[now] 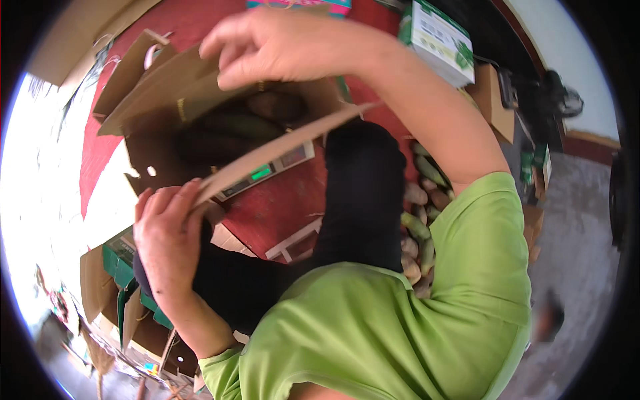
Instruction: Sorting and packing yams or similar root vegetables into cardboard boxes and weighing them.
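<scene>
An upright cardboard box point(150, 150) stands ahead of me on a scale with a lit green display point(260, 173). Inside it, in shadow, lie long dark-green and brownish pieces of produce point(243, 125); their kind is unclear. My left hand point(167, 223) grips the left end of the box's near flap point(287, 143), fingers over the top and thumb below. Above the far side of the box is my right hand point(260, 50), its fingers bent and thumb held apart, right by the raised far flap point(160, 97). Whether it touches that flap is unclear.
The box and scale rest on a red surface point(267, 207). At right lies a heap of long green and pinkish-brown produce point(419, 213). A white-and-green carton point(440, 43) stands far right. More opened green and brown cartons point(120, 267) crowd the left, beside my knee.
</scene>
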Demonstrator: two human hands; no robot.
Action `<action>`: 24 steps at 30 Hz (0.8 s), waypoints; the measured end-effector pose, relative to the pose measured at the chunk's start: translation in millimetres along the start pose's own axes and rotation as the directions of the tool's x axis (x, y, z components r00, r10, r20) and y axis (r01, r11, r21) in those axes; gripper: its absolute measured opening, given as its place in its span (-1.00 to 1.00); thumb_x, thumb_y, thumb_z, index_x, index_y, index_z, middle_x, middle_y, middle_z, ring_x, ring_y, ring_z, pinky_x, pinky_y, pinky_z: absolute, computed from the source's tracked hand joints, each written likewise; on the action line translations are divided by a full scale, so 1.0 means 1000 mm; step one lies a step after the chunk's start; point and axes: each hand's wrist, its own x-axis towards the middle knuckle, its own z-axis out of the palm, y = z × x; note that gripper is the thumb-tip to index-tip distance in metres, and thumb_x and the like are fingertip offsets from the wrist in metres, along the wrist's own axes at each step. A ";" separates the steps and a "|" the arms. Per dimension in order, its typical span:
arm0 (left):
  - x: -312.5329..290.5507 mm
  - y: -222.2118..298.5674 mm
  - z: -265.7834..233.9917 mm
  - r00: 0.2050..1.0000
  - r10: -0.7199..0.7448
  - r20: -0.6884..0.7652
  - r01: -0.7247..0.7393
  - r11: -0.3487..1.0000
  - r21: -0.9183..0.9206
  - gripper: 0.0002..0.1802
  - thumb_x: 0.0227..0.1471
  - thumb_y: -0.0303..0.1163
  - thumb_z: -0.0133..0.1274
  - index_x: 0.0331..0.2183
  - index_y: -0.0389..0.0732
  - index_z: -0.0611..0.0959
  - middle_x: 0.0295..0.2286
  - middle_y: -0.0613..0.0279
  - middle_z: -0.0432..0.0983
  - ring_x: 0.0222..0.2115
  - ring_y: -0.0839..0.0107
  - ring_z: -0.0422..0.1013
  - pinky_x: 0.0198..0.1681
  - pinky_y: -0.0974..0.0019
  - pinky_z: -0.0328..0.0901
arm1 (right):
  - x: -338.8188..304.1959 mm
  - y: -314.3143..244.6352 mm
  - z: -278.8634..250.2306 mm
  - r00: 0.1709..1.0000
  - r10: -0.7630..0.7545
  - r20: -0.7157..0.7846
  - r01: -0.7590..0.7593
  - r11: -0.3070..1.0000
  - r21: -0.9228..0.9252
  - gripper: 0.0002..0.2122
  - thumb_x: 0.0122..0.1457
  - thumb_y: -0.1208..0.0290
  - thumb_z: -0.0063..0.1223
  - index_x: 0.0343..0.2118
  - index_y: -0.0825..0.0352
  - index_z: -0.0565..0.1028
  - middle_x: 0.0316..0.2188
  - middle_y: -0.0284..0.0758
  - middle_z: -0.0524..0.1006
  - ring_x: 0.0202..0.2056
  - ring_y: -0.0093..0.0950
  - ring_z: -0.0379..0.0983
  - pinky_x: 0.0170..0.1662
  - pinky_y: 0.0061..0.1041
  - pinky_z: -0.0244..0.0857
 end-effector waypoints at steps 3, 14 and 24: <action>-0.003 0.002 0.004 0.999 -0.024 -0.048 0.024 1.000 -0.008 -0.69 -0.17 -0.49 0.19 -0.25 -0.20 0.67 -0.37 0.17 0.54 -0.27 0.14 0.41 -0.03 0.19 0.24 | -0.079 -0.013 -0.039 0.987 0.088 -0.134 -0.050 0.963 0.265 -0.56 0.08 0.31 0.15 0.01 0.41 0.39 -0.25 -0.26 0.54 -0.21 -0.50 0.46 -0.13 -0.54 0.33; 0.005 0.002 0.022 0.988 0.079 -0.132 -0.075 0.997 0.036 -0.72 -0.14 -0.47 0.22 -0.26 -0.21 0.68 -0.42 0.17 0.56 -0.35 0.25 0.46 -0.19 0.23 0.31 | -0.324 0.133 0.125 0.482 0.706 -0.519 -0.429 0.707 0.563 -0.71 0.14 0.46 0.11 -0.07 0.39 0.47 -0.20 -0.39 0.54 -0.18 -0.60 0.44 -0.08 -0.56 0.32; 0.006 -0.007 0.028 0.989 0.034 -0.146 -0.040 0.999 -0.036 -0.76 -0.08 -0.51 0.19 -0.26 -0.25 0.67 -0.48 0.23 0.53 -0.42 0.33 0.41 -0.21 0.29 0.28 | -0.436 0.231 0.324 0.360 0.810 -0.463 -0.898 0.435 0.062 -0.79 -0.03 0.41 0.07 -0.27 0.24 0.55 -0.28 -0.12 0.52 -0.19 -0.09 0.43 -0.08 -0.24 0.32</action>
